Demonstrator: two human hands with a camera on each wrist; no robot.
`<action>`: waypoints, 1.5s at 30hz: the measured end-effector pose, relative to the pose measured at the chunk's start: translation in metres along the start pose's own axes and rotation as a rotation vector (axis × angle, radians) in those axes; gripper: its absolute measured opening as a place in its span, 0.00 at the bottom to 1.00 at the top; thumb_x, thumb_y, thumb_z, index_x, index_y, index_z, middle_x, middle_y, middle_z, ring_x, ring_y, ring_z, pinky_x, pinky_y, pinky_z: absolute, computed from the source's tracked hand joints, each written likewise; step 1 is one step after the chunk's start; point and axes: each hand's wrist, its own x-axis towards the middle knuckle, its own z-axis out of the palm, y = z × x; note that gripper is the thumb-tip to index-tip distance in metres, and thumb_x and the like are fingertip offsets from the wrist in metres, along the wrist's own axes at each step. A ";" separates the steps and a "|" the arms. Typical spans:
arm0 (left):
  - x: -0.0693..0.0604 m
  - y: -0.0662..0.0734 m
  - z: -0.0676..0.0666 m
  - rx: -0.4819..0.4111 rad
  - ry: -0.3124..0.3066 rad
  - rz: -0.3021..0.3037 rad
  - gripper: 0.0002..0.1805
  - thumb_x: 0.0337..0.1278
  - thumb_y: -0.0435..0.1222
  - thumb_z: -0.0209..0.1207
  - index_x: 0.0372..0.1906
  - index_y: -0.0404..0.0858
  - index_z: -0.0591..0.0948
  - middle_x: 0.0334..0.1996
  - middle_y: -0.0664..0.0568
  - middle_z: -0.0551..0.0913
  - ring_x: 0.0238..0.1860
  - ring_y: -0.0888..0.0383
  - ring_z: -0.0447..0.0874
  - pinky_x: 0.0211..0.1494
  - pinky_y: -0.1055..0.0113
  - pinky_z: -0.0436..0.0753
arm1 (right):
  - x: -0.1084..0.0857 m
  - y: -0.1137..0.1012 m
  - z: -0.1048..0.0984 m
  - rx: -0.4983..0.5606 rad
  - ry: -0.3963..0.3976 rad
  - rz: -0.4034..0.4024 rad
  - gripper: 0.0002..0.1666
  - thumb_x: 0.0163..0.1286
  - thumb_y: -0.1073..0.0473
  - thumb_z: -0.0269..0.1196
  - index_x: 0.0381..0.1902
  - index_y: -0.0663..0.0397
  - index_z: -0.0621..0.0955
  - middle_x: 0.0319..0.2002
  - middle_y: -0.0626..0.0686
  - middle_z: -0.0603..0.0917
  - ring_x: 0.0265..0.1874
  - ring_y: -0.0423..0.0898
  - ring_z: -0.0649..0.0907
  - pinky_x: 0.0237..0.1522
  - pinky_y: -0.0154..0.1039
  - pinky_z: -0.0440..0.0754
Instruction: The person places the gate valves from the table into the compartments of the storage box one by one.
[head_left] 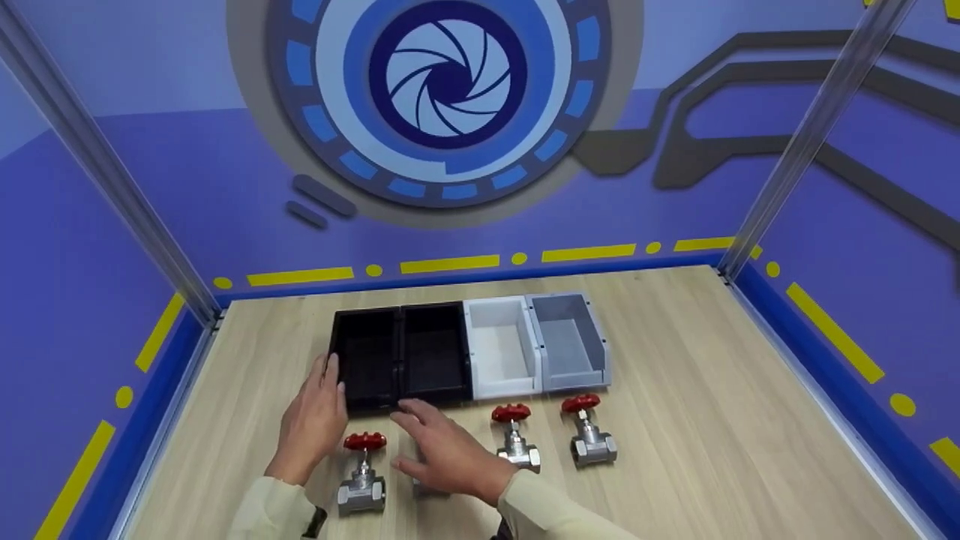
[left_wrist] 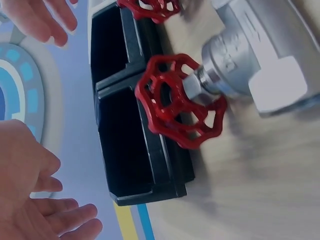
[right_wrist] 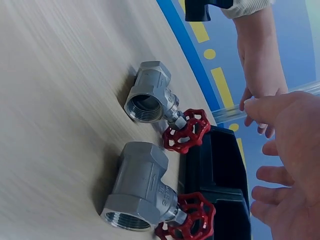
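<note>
My left hand is beside the left wall of the left black bin, fingers extended; whether they touch it I cannot tell. In front of the second black bin, my right hand hovers palm down with loose fingers and holds nothing. Beneath it, a gate valve is mostly hidden in the head view. Another gate valve, steel with a red handwheel, lies between the hands, nearer the left. Right of my right hand lies a third gate valve, partly covered by it.
A white bin and a grey bin continue the row to the right. One more gate valve lies before the grey bin. Printed panels and metal posts enclose the wooden table.
</note>
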 end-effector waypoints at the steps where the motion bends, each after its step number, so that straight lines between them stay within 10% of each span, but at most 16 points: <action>1: 0.001 -0.001 0.001 0.007 0.002 0.000 0.29 0.75 0.38 0.42 0.74 0.31 0.55 0.74 0.34 0.55 0.71 0.37 0.61 0.65 0.43 0.71 | 0.001 -0.001 0.001 0.002 -0.001 0.001 0.37 0.66 0.44 0.63 0.68 0.52 0.69 0.70 0.56 0.67 0.68 0.51 0.70 0.65 0.45 0.73; 14: 0.010 -0.019 0.008 0.030 0.123 0.083 0.26 0.70 0.32 0.46 0.69 0.26 0.62 0.68 0.29 0.63 0.62 0.33 0.71 0.51 0.42 0.79 | 0.008 -0.008 0.013 0.011 -0.101 0.045 0.50 0.62 0.40 0.66 0.74 0.53 0.59 0.74 0.57 0.60 0.72 0.51 0.65 0.68 0.44 0.69; 36: 0.021 -0.037 0.021 0.005 0.146 0.125 0.26 0.61 0.25 0.48 0.65 0.23 0.66 0.63 0.28 0.69 0.48 0.33 0.80 0.42 0.44 0.81 | 0.014 -0.010 0.031 0.008 -0.142 0.096 0.59 0.56 0.38 0.69 0.76 0.51 0.53 0.76 0.56 0.55 0.73 0.50 0.63 0.67 0.40 0.71; 45: 0.027 -0.041 0.022 -0.010 0.039 0.078 0.28 0.62 0.24 0.46 0.68 0.23 0.62 0.66 0.28 0.65 0.57 0.33 0.76 0.53 0.44 0.78 | 0.016 -0.015 0.040 -0.056 -0.141 0.047 0.64 0.52 0.33 0.70 0.75 0.57 0.55 0.74 0.60 0.57 0.73 0.51 0.63 0.68 0.39 0.70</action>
